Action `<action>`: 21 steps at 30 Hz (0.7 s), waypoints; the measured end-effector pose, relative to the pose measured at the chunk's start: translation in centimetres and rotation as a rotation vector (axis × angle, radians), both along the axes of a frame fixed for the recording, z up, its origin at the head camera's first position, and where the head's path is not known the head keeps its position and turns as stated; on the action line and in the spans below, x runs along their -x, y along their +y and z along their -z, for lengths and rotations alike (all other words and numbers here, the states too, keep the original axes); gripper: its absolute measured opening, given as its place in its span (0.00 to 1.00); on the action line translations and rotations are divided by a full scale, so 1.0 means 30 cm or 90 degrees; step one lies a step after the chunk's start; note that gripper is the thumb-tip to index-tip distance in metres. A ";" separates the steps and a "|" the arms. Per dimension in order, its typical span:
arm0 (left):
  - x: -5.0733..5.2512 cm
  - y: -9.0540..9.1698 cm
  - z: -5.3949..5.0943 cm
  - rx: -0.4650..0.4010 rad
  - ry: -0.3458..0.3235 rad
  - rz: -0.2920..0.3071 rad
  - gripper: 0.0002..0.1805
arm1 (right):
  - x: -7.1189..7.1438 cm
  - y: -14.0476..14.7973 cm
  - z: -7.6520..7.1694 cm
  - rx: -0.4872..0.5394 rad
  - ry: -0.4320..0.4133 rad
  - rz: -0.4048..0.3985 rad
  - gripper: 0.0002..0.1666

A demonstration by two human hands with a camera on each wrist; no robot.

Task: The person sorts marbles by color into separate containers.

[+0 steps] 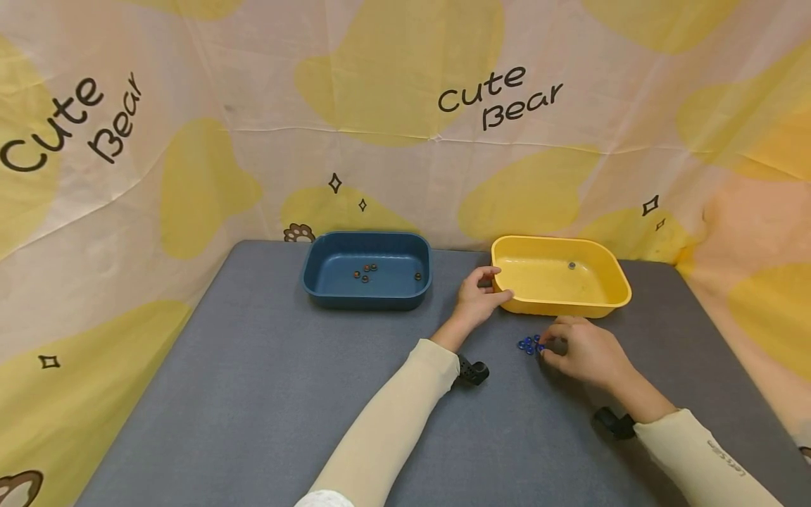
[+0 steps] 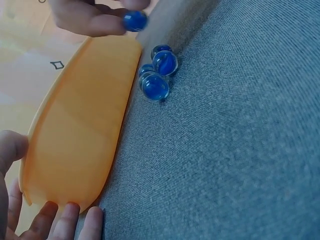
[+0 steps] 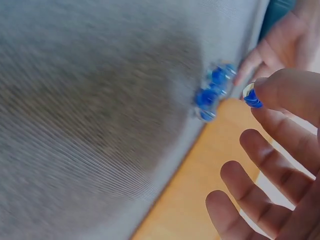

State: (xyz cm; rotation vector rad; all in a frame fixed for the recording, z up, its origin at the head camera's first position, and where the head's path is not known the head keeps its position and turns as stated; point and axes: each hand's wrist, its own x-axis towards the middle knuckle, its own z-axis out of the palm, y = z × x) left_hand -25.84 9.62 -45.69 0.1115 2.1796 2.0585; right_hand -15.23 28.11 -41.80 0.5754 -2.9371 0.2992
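Observation:
My right hand (image 1: pixel 586 352) pinches a blue glass marble (image 2: pixel 135 21) between thumb and index finger, lifted slightly off the table; the other fingers are spread in the right wrist view. Just to its left, several more blue marbles (image 1: pixel 527 344) sit in a tight cluster in front of the yellow tub (image 1: pixel 557 308). My left hand (image 1: pixel 476 299) grips that tub's left end, thumb and fingers against its rim and wall. Inside the tub lies one small marble (image 1: pixel 572 265), greyish in the head view.
A dark blue tub (image 1: pixel 367 303) stands to the left at the back, with several brownish marbles (image 1: pixel 365 279) on its floor. Both tubs rest on the grey table (image 1: pixel 253 394), close to a patterned cloth backdrop (image 1: pixel 393 162).

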 end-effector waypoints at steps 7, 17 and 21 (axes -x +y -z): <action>0.000 -0.001 -0.003 -0.004 0.000 0.003 0.24 | 0.017 0.006 -0.061 0.010 0.013 0.001 0.07; 0.001 -0.001 0.003 0.002 -0.001 0.004 0.24 | 0.056 0.013 -0.140 0.016 0.053 -0.020 0.06; 0.004 -0.001 0.006 0.002 0.000 0.003 0.24 | 0.077 0.018 -0.172 0.019 0.055 -0.014 0.06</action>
